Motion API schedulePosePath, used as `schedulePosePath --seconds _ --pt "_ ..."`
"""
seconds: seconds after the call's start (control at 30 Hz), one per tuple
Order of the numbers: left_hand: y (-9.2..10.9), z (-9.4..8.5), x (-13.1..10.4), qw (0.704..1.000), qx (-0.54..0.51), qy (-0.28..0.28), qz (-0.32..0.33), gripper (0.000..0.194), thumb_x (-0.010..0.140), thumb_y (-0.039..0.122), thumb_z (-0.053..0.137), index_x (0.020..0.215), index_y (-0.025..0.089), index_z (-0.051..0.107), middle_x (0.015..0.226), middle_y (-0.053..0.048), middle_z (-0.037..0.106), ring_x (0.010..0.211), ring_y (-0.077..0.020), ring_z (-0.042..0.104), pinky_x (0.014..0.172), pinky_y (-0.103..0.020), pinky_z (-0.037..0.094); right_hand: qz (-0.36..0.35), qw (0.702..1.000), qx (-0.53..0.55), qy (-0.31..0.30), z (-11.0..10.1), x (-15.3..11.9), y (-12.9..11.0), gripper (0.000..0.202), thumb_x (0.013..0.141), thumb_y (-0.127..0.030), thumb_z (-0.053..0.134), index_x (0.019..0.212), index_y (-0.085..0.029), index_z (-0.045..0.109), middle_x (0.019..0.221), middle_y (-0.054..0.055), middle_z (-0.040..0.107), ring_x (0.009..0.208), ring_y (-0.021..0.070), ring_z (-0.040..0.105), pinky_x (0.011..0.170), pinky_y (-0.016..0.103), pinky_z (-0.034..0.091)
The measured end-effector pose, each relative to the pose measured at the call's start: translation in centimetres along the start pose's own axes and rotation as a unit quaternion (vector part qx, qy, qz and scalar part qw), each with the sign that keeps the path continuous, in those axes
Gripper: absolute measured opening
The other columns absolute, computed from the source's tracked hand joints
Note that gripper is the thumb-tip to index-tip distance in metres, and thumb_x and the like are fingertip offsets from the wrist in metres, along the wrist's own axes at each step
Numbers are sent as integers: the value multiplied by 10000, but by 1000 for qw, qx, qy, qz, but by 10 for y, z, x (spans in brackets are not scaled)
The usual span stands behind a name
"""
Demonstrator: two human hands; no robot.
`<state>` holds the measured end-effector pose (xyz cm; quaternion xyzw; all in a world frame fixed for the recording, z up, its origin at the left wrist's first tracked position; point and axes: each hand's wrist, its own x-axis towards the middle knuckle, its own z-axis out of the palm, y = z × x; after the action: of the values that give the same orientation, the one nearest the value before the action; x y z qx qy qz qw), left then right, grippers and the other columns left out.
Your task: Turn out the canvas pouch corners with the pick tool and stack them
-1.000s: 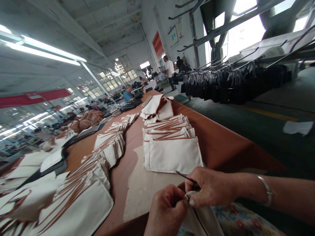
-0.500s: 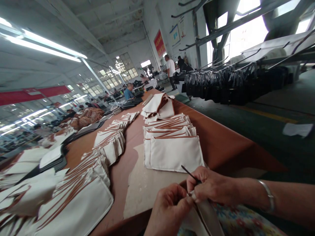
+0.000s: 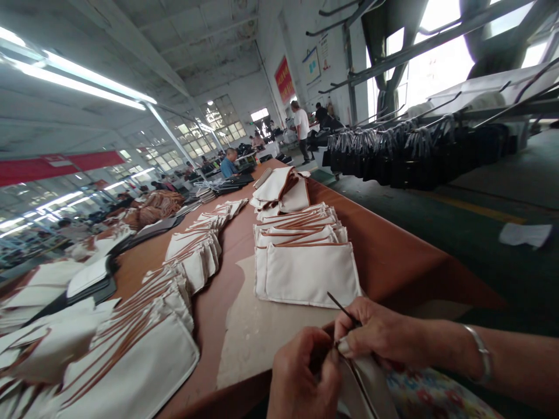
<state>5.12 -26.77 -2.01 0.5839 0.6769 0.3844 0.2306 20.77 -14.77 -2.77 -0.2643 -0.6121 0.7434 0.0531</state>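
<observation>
Both the left hand [image 3: 303, 372] and right hand [image 3: 375, 334] pinch a cream pouch [image 3: 364, 387].

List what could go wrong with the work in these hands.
The thin dark tool in the right hand points at the rectangular white stitched pouch and might scuff it. The left hand pinches the long off-white piece right beside the right fingertips, so a slip might jab a finger.
</observation>
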Motion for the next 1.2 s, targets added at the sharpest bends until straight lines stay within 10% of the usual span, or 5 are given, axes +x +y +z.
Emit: schedulePosePath --seconds 0.43,0.93,1.2 --pt "-30 5 -11 911 242 150 299 180 893 92 547 994 211 634 845 -44 761 711 -190 724 656 -264 548 18 999 33 33 3 0 8 209 741 -334 669 825 -146 710 474 -73 505 276 42 364 256 130 254" --pt "-23 10 -7 922 312 100 204 222 942 106 379 796 240 478 682 -1 554 587 -166 585 562 -281 376 -125 990 -67 13 3 -3 4 94 699 -153 651 750 -101 709 594 -43 555 538 59 412 485 159 326" --pt "-17 -8 0 995 14 -72 72 169 930 277 426 790 214 496 654 44 445 547 -115 395 524 -250 278 -134 987 -67 59 5 -4 4 91 679 -117 640 765 -108 669 643 -40 592 606 91 460 552 193 343"
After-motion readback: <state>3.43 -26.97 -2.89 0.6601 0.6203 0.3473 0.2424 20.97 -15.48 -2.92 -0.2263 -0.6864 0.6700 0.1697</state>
